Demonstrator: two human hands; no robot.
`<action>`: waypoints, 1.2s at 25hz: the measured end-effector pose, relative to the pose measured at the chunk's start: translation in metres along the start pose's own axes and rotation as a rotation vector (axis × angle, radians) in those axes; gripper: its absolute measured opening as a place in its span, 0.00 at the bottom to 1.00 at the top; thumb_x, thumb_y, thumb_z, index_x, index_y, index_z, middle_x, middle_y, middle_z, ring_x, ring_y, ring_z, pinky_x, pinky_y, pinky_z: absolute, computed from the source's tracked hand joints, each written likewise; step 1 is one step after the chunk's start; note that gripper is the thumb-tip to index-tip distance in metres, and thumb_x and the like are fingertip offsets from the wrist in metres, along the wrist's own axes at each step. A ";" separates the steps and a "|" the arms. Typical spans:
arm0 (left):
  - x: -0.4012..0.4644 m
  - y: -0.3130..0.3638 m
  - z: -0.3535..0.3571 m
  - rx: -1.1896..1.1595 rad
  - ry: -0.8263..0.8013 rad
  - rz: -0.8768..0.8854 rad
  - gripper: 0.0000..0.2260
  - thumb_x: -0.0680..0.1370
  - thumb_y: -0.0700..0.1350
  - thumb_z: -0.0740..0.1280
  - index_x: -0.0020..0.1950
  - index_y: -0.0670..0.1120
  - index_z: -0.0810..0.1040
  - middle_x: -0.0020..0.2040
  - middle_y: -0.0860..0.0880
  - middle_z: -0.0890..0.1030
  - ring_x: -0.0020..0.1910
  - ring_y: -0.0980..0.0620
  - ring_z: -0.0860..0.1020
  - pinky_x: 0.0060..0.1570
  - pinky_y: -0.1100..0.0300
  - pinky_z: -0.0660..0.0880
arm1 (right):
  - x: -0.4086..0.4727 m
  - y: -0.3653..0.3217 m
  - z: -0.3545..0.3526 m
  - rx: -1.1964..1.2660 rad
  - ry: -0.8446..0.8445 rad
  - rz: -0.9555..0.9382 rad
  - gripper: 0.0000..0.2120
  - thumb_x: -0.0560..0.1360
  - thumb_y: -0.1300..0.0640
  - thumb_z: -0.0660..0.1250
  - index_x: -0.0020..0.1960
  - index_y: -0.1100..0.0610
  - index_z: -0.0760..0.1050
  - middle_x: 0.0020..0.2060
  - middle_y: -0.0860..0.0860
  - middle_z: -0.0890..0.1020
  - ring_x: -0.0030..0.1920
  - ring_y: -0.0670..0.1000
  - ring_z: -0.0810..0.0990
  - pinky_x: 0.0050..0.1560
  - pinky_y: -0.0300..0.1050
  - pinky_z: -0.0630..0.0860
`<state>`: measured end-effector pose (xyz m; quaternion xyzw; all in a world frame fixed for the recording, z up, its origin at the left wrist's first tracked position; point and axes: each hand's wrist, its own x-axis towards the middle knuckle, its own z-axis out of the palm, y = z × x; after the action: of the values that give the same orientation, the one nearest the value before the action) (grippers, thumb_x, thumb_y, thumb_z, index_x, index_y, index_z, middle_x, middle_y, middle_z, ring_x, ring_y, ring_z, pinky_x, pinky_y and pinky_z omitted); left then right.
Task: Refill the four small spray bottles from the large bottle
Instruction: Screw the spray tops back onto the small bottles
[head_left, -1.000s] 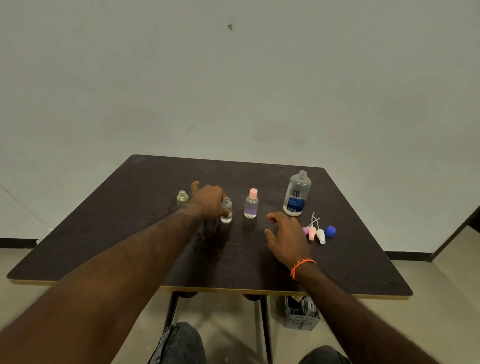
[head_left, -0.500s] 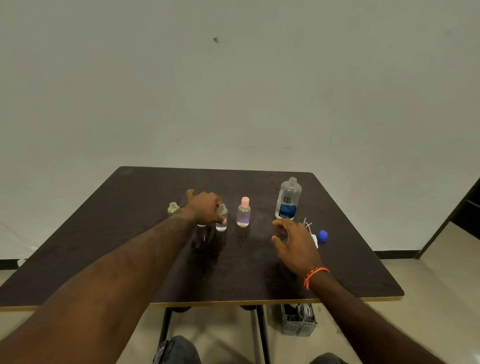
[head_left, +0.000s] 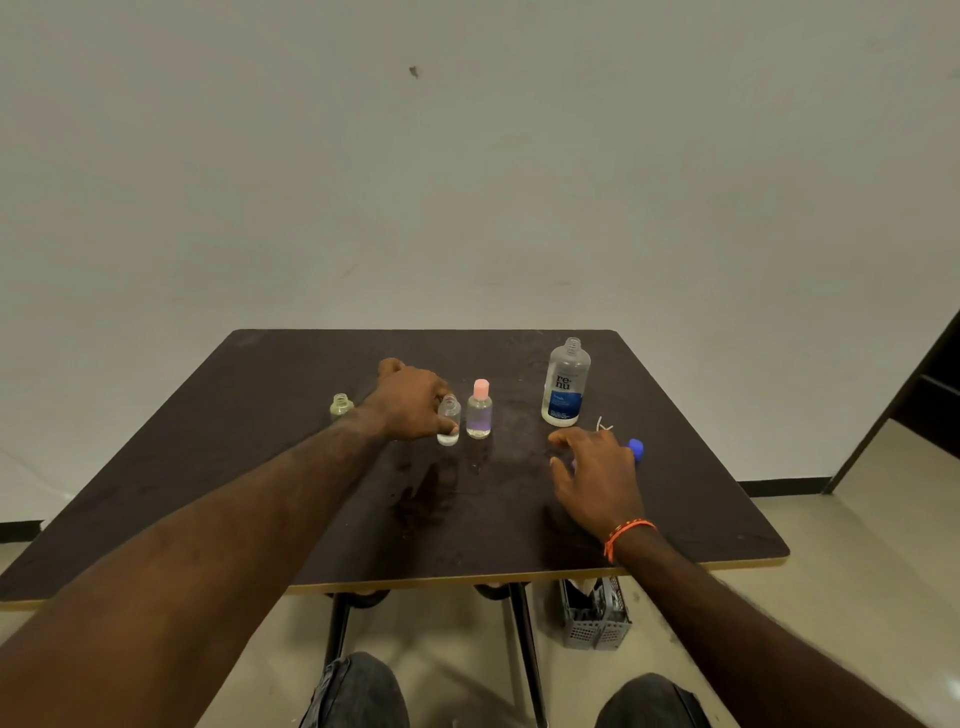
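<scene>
The large clear bottle (head_left: 565, 384) with a blue label stands uncapped at the back right of the dark table (head_left: 260, 467). A small green-tinted bottle (head_left: 341, 405), a clear open small bottle (head_left: 449, 420) and a pink-capped small bottle (head_left: 479, 410) stand in a row. My left hand (head_left: 410, 400) curls around the clear bottle, thumb on its front; whatever lies under the hand is hidden. My right hand (head_left: 597, 473) hovers with relaxed, spread fingers over the loose spray caps. Only a blue cap (head_left: 636, 447) and a white dip tube (head_left: 602, 425) show past it.
A grey slotted basket (head_left: 595, 613) sits on the floor under the table's front right edge. My knees show below the table's near edge. A dark door frame (head_left: 904, 395) stands at the far right.
My right hand has slid right and forward over the loose caps, hiding the pink and white ones. My left hand has stayed at the clear bottle. The camera view has shifted slightly.
</scene>
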<state>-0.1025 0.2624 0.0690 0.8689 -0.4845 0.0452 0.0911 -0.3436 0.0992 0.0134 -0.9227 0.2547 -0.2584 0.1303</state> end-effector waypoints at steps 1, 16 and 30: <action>-0.004 0.005 -0.002 0.004 0.006 0.008 0.13 0.72 0.64 0.72 0.45 0.56 0.82 0.41 0.57 0.81 0.47 0.55 0.79 0.59 0.49 0.58 | -0.003 0.000 -0.001 -0.015 0.023 -0.003 0.12 0.76 0.52 0.68 0.60 0.47 0.78 0.53 0.45 0.83 0.55 0.48 0.77 0.59 0.53 0.76; -0.057 0.040 0.036 -0.348 -0.036 -0.096 0.14 0.72 0.62 0.76 0.49 0.54 0.85 0.44 0.59 0.84 0.49 0.56 0.79 0.60 0.50 0.62 | 0.034 0.032 -0.014 -0.423 -0.427 -0.117 0.20 0.78 0.57 0.63 0.68 0.44 0.75 0.65 0.48 0.77 0.69 0.55 0.65 0.66 0.57 0.65; -0.078 0.045 0.065 -0.511 0.153 -0.154 0.21 0.75 0.60 0.75 0.67 0.57 0.82 0.57 0.57 0.86 0.59 0.56 0.79 0.64 0.54 0.57 | 0.038 -0.068 -0.031 0.587 0.184 -0.100 0.12 0.74 0.54 0.74 0.58 0.52 0.81 0.48 0.44 0.84 0.47 0.42 0.82 0.48 0.32 0.78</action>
<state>-0.1818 0.2910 -0.0026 0.8462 -0.4042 -0.0202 0.3467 -0.3056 0.1322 0.0801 -0.8298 0.1342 -0.4093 0.3549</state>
